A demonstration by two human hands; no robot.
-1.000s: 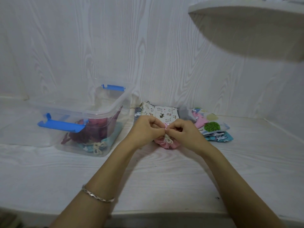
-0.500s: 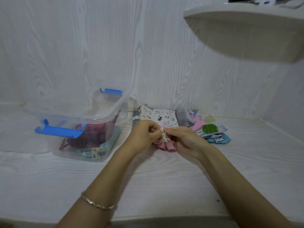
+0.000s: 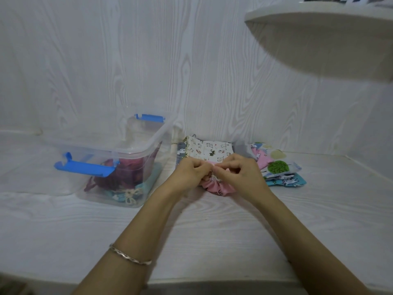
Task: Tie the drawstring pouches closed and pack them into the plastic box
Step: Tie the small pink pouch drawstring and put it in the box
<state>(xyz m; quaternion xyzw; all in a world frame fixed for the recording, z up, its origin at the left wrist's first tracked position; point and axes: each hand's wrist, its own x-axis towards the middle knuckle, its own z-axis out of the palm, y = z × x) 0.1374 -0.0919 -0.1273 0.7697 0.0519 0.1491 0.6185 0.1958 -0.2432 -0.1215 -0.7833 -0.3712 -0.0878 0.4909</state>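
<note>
One white wood-grain surface carries all items and meets a matching wall behind. One rounded shelf projects from the wall at upper right.

One clear plastic box stands open on the left of the surface, with two blue latch handles, one on the near end and one on the far end. Through its wall at least two packed pouches show: one dark red pouch and, beneath it, one teal pouch with a tied cream cord bow. An exact count inside the box cannot be made.

One pile of loose pouches lies against the wall, right of the box. Roughly five prints are distinguishable; the overlap prevents a firm count. A cream pouch with small animal figures lies at the pile's left end.

Two bare forearms reach in from the lower edge. One metal bracelet sits on the left forearm.

One pink pouch rests on the surface in front of the pile, directly beneath both hands, its gathered neck facing up. The left hand and the right hand meet above that neck, fingertips touching, each pinched closed on the drawstring, of which only a short section shows between them. The pouch body protrudes below the right hand.
</note>
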